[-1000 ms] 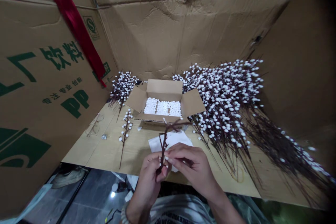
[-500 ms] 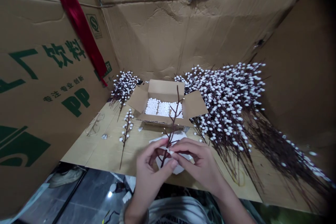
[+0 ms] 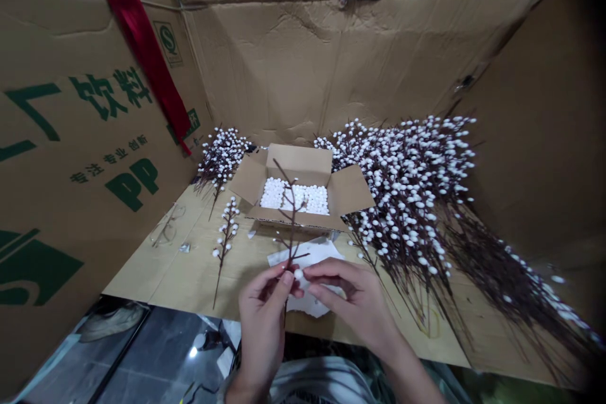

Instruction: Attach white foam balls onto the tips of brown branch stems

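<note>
- Since half a second ago, the twig [image 3: 292,233] has swung from a rightward lean so that its tip now points up and left, and the right hand [image 3: 362,297] has drawn slightly off its stem.
- Left hand [image 3: 262,306]: thumb and forefinger pinched together on the twig's lower stem, which stands up between the person and the box [image 3: 322,221].
- Right hand: thumb and forefinger slightly parted, just beside a white ball [image 3: 298,274] at the twig; whether they touch it cannot be told.
- Both hands work above the near edge of the tabletop [image 3: 180,271], with white paper [image 3: 326,250] beneath and beyond them.
- Past the paper lies the box's front edge, its side flaps spread outward.
- Leftward, a strip of tabletop separates the left hand from a lone sprig [image 3: 228,233].
- Rightward, room is tighter: the stems of a large berry-branch pile [image 3: 402,183] reach near the right hand.
</note>
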Demonstrator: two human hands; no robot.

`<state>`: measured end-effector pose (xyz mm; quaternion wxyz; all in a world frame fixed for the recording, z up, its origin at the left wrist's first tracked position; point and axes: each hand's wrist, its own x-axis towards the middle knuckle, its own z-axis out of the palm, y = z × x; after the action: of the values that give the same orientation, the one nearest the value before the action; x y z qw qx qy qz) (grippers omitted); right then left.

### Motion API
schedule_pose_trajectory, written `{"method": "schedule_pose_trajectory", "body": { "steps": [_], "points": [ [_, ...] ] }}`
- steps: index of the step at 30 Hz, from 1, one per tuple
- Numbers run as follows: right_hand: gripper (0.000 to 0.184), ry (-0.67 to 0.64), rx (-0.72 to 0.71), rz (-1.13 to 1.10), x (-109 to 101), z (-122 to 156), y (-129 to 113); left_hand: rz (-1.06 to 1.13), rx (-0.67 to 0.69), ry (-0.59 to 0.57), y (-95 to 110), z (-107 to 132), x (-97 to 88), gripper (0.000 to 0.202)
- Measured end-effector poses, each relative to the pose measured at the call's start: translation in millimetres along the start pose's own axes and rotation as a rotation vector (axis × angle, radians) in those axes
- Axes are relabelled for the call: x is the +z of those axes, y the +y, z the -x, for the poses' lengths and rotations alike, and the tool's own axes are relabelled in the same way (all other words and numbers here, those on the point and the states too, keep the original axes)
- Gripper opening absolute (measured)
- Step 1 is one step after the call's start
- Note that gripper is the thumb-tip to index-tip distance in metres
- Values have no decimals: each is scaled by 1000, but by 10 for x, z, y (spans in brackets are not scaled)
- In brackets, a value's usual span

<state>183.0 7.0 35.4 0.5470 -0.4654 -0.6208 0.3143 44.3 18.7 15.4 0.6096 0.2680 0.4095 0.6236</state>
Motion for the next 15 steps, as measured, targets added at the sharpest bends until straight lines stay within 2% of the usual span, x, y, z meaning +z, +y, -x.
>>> {"method": "schedule_pose_trajectory", "body": {
  "steps": [2, 4, 5, 6, 7, 8, 9, 12, 15],
  "points": [
    [8, 96, -71, 171, -144, -107, 19, 5, 37, 1, 1, -32, -44, 21],
    [15, 241, -127, 415, -310, -339, 39, -19, 83, -9, -4, -67, -110, 20],
    [18, 257, -135, 560, -382, -498, 52, -43, 105, -11, -7, -80, -143, 19],
    [22, 173, -106, 749, -438, -677, 70, -71, 123, -7, -8, -90, -171, 19],
    [28, 2, -44, 972, -472, -864, 97, -99, 139, 1, -8, -95, -193, 20],
    [30, -248, 13, 1196, -482, -1048, 133, -124, 152, 13, -7, -97, -206, 21],
    [26, -358, 41, 1256, -469, -1217, 179, -142, 165, 26, -4, -95, -213, 21],
    [15, -565, 96, 1348, -340, -1572, 365, -158, 205, 42, 3, -80, -206, 21],
    [23, -709, 136, 1419, -206, -1690, 556, -176, 229, 26, 4, -73, -205, 19]
  ]
}}
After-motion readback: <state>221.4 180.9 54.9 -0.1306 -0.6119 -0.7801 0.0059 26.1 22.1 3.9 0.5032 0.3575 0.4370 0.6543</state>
